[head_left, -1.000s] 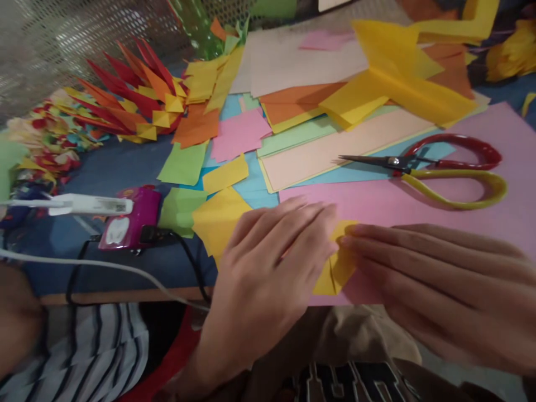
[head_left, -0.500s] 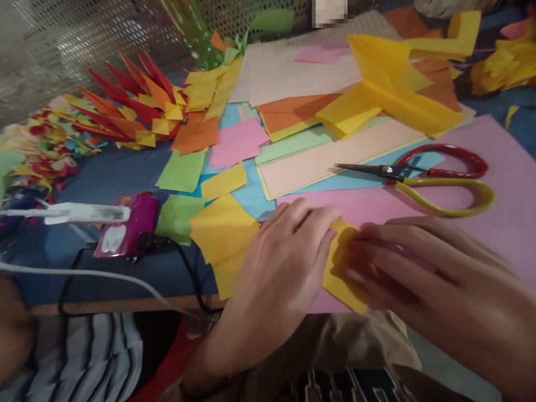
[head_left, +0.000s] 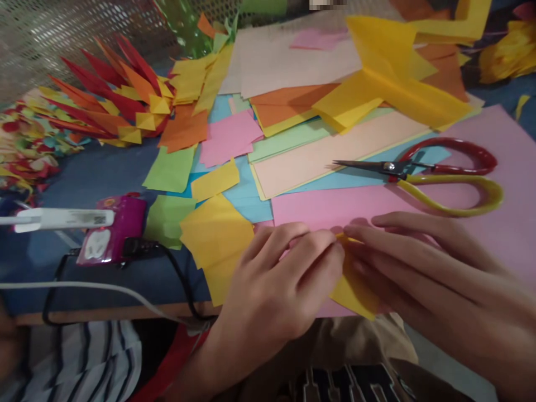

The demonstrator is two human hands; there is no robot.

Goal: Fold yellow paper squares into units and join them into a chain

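Note:
A small piece of yellow paper (head_left: 355, 287) lies over the pink sheet (head_left: 326, 209) at the table's front edge, partly covered by both hands. My left hand (head_left: 288, 279) pinches its upper left edge, fingers curled and pressed together. My right hand (head_left: 431, 273) rests over the paper's right side, its fingers stretched out side by side and their tips on the top edge. Just beyond the hands lie scissors (head_left: 391, 167) with one red and one yellow handle. Left of my left hand is a stack of yellow paper squares (head_left: 218, 240).
Strips and squares of coloured paper cover the middle, including a peach strip (head_left: 310, 159). A folded yellow paper shape (head_left: 389, 78) stands behind. At left are a red and orange folded paper piece (head_left: 125, 100) and a purple power socket (head_left: 113, 229) with cables. Another person's striped clothing (head_left: 100, 357) shows lower left.
My left fingers have curled tighter at the paper's top edge. My right fingertips have moved up and left towards them. The view has shifted slightly.

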